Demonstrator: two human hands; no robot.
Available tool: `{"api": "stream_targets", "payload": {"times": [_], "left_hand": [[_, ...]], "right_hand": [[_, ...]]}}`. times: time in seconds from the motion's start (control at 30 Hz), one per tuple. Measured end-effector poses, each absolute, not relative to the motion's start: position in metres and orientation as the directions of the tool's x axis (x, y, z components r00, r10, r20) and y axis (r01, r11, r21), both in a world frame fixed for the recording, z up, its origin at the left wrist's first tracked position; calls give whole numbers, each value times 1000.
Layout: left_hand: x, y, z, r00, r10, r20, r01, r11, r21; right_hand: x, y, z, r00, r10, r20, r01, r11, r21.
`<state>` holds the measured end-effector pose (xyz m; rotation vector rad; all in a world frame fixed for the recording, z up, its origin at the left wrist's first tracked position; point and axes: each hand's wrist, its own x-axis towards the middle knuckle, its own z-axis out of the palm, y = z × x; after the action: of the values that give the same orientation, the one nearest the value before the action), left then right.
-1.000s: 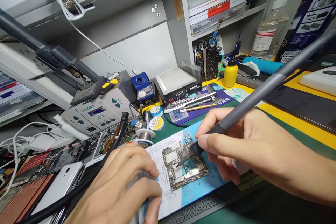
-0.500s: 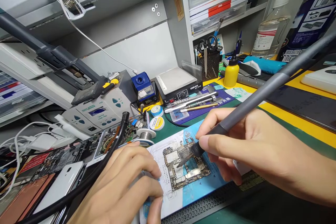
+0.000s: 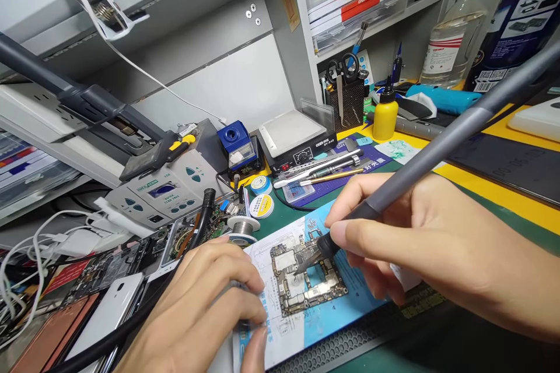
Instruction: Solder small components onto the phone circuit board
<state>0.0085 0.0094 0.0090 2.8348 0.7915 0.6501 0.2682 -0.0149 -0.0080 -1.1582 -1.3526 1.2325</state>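
Observation:
My right hand (image 3: 406, 239) grips a long dark-grey pen-shaped tool (image 3: 437, 148), slanting down to the left. Its tapered dark tip reaches a phone logic board (image 3: 315, 291); whether it touches, I cannot tell. The board lies flat on a blue-and-white printed sheet (image 3: 350, 309). My left hand (image 3: 205, 303) rests over the sheet's left edge, fingers bent and apart, beside the board and not on it. Several tiny loose pieces (image 3: 312, 225) sit on the sheet above the board.
A black hose (image 3: 192, 245) runs along the left past phones (image 3: 105, 320) and a hot-air station (image 3: 168, 192). Behind are a solder spool (image 3: 242, 227), a blue tool holder (image 3: 236, 143), a heating plate (image 3: 295, 134) and a yellow bottle (image 3: 385, 116).
The view has shifted slightly. The tool's tip has moved a little over the logic board, and both hands keep nearly the same pose.

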Motion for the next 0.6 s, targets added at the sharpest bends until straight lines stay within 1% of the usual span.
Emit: {"api": "stream_targets", "payload": {"times": [0.17,0.3,0.4,0.5,0.6], "left_hand": [[9,9,10,804,475,359,462,-878,126],[9,9,11,800,478,364,467,-876,123],[8,10,12,795,490,357,486,-867,106],[8,11,13,796,497,345,513,-857,51],[8,10,14,786,514,344,536,-843,34]], "right_hand": [[270,-16,-6,-134,991,11,55,18,-998],[272,-16,-9,-120,993,9,120,23,-992],[272,-16,-7,-102,995,25,137,39,-990],[267,-17,6,-57,998,-5,170,5,-986],[261,-21,23,-7,999,-38,198,-36,-980]]}}
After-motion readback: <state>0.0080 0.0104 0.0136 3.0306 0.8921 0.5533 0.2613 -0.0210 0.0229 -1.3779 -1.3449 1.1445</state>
